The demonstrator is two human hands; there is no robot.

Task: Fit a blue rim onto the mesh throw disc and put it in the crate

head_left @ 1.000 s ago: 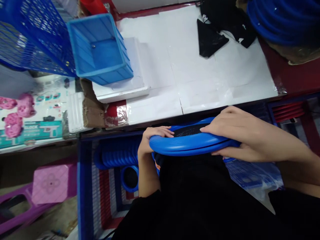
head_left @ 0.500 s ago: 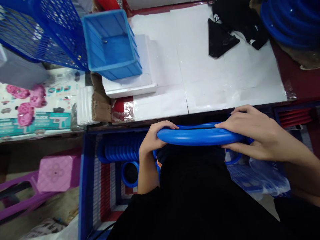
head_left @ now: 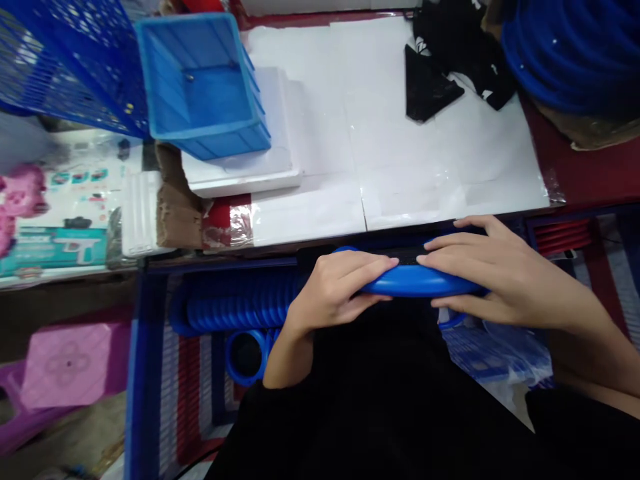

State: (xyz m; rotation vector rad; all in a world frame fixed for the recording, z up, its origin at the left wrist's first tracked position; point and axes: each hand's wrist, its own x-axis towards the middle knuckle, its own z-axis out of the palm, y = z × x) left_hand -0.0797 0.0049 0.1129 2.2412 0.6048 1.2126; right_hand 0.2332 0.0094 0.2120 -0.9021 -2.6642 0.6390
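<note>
A glossy blue plastic ring is held almost edge-on in front of my body, at the table's front edge. My left hand grips its left part, fingers on top and thumb underneath. My right hand pinches its right side the same way, with one finger lifted. Between my fingertips a dark, textured strip shows along the ring's far side. Its exact kind cannot be made out. Below, a row of similar blue rings stands in a crate, with another ring beside it.
On the white-covered table are a light-blue bin on a white slab and a black triangular piece by black cloth. Blue rings are piled at right. A pink stool stands low left; a blue crate surrounds the lower rings.
My left hand has slid right along the ring, closer to my right hand. The ring's top has tilted, showing more of the dark strip. The camera view has shifted slightly right.
</note>
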